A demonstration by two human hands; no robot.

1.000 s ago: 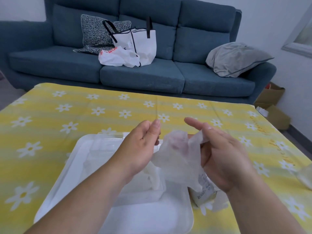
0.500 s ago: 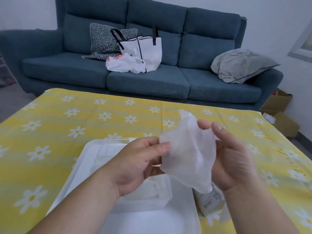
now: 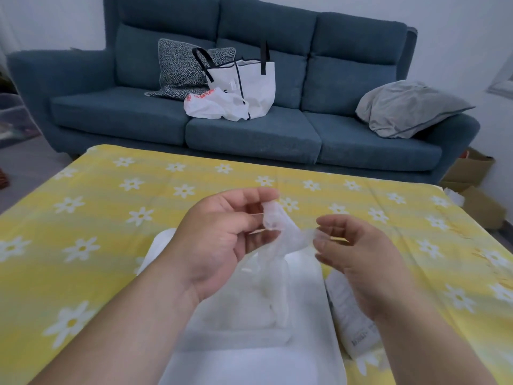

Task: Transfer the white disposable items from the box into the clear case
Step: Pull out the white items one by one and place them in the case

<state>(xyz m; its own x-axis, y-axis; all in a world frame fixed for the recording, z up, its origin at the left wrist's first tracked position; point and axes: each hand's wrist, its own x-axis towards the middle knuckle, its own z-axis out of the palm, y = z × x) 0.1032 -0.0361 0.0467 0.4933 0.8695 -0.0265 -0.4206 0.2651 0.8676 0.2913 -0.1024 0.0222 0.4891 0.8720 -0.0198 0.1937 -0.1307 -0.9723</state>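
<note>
A thin white disposable sheet (image 3: pixel 286 232) hangs stretched between my two hands above the table. My left hand (image 3: pixel 219 240) pinches its upper left end between thumb and fingers. My right hand (image 3: pixel 352 245) pinches its right end. Below them lies the clear case (image 3: pixel 249 309) with more white items inside, resting on a white tray (image 3: pixel 319 287). A white box or packet with printed text (image 3: pixel 352 315) lies on the cloth right of the tray, partly hidden by my right forearm.
The table wears a yellow cloth with white daisies (image 3: pixel 138 195). Behind it stands a blue sofa (image 3: pixel 249 129) with a white tote bag (image 3: pixel 247 84), a plastic bag (image 3: pixel 213 107) and cushions. Cardboard boxes (image 3: pixel 472 190) sit on the floor at right.
The broad sheet held up in my right hand is now drawn out into a narrow band between both hands. My left hand has taken hold of one end. The view has tilted up.
</note>
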